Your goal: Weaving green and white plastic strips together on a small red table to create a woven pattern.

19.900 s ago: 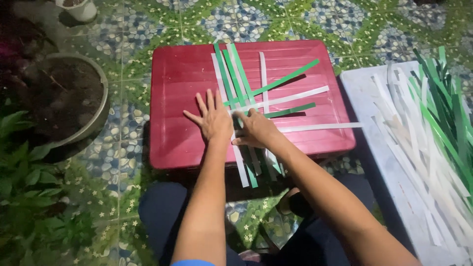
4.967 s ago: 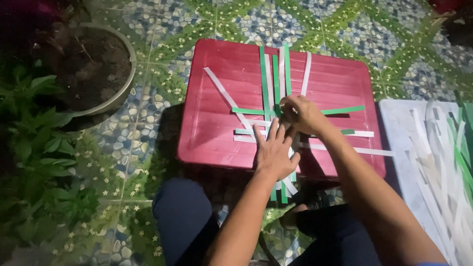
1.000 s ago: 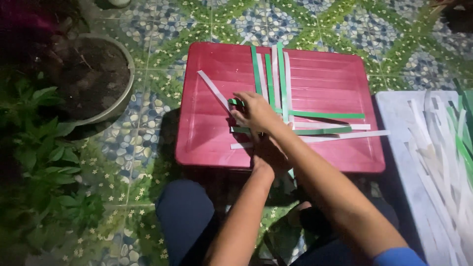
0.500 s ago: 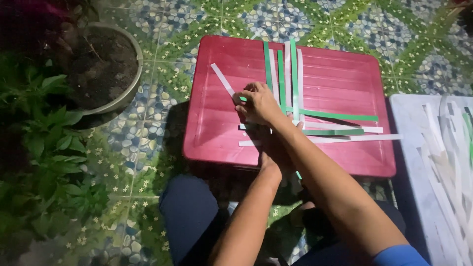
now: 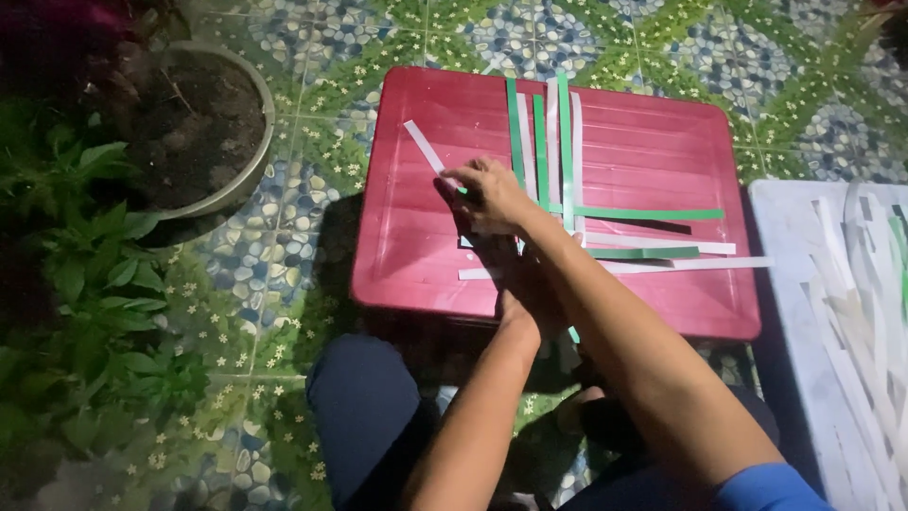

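Head view, the only one. A red plastic lid (image 5: 416,237) lies flat on a patterned tile floor (image 5: 312,57), serving as a work surface. On it, green and white paper strips (image 5: 553,132) run far-to-near side by side; three more strips (image 5: 653,232), green and white, cross them running rightward. One loose white strip (image 5: 423,147) lies diagonally at the left of the weave. The right hand (image 5: 492,194) rests on the weave's left edge, fingers curled and pinching an end of a strip near the diagonal one. The left hand (image 5: 530,289) sits just near of it, mostly hidden under the right forearm, pressing on the strips; whether its fingers are flat or curled, cannot tell. Right: a white tray (image 5: 794,284) with spare strips. Far left: a soil-filled pot (image 5: 203,123); leafy plants (image 5: 95,284) near left.
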